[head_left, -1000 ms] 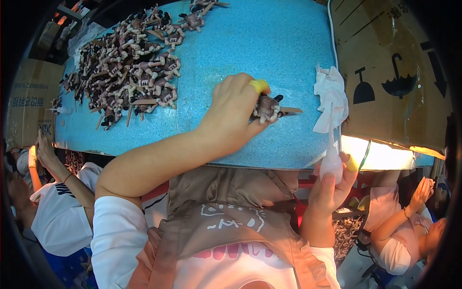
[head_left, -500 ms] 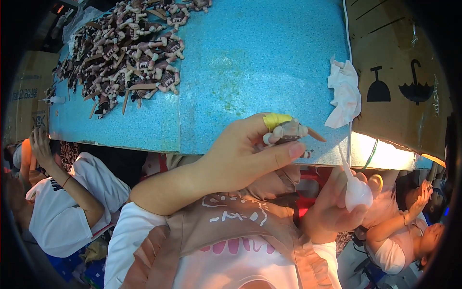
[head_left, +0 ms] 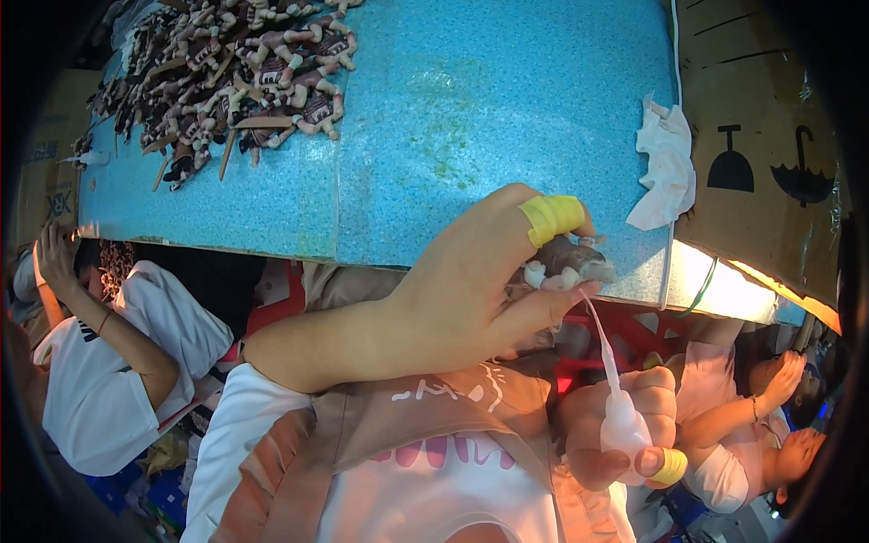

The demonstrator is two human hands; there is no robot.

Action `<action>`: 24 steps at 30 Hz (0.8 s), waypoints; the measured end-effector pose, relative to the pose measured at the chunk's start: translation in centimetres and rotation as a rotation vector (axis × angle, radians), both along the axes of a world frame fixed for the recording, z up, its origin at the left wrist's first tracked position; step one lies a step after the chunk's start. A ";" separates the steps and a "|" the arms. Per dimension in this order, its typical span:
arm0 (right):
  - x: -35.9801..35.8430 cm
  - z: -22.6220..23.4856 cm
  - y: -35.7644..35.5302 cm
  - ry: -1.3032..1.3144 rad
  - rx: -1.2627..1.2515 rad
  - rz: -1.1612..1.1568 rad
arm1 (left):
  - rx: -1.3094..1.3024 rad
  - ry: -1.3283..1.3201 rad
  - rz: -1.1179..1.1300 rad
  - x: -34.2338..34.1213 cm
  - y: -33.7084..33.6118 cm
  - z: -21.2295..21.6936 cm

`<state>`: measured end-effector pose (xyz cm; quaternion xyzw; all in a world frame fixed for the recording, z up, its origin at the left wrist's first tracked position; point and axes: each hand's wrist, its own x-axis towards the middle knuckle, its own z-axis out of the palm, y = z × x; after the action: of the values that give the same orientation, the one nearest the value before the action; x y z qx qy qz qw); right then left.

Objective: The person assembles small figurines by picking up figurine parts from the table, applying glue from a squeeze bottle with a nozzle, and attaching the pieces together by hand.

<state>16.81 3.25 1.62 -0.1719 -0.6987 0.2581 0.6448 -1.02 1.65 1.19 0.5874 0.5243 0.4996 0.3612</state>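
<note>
Toy figure (head_left: 568, 261) mostly hidden by left hand (head_left: 471, 281); pile (head_left: 226, 72) cut off at top.

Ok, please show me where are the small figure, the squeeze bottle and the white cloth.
figure (head_left: 568, 262), head view, on its brown body between the left-hand fingers.
squeeze bottle (head_left: 623, 427), head view, on its translucent body in the right hand.
white cloth (head_left: 665, 163), head view, on its crumpled middle.

A small workshop for handwork: a blue worktable (head_left: 434, 136) heaped with small toy figures (head_left: 235, 72), cardboard shipping boxes (head_left: 769, 154) alongside, other workers (head_left: 109, 362) seated close by
</note>
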 end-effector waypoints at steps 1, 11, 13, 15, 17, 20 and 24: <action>0.1 -0.2 0.0 -0.001 -0.003 0.003 | 0.057 0.023 0.030 0.0 0.0 -0.2; -0.1 -0.5 -0.1 0.032 0.066 -0.070 | 0.059 -0.037 0.001 -0.1 -0.1 -0.4; 0.0 -0.4 -0.2 0.026 0.060 -0.073 | 0.062 -0.028 0.004 0.0 -0.1 -0.3; 0.1 -0.4 -0.4 0.042 0.031 -0.092 | 0.065 -0.020 0.005 0.1 -0.1 -0.3; 0.2 -0.4 -0.3 0.036 0.034 -0.088 | 0.096 -0.009 0.001 0.2 0.0 -0.5; 0.0 -0.3 -0.5 0.036 0.023 -0.099 | 0.106 0.001 0.009 0.3 0.0 -0.6; 0.0 0.2 -0.8 -0.003 -0.005 -0.087 | 0.120 0.011 0.031 0.3 0.0 -0.6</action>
<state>16.83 2.50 1.86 -0.2043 -0.6907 0.2315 0.6539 -0.73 1.65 0.60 0.6026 0.5043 0.5325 0.3145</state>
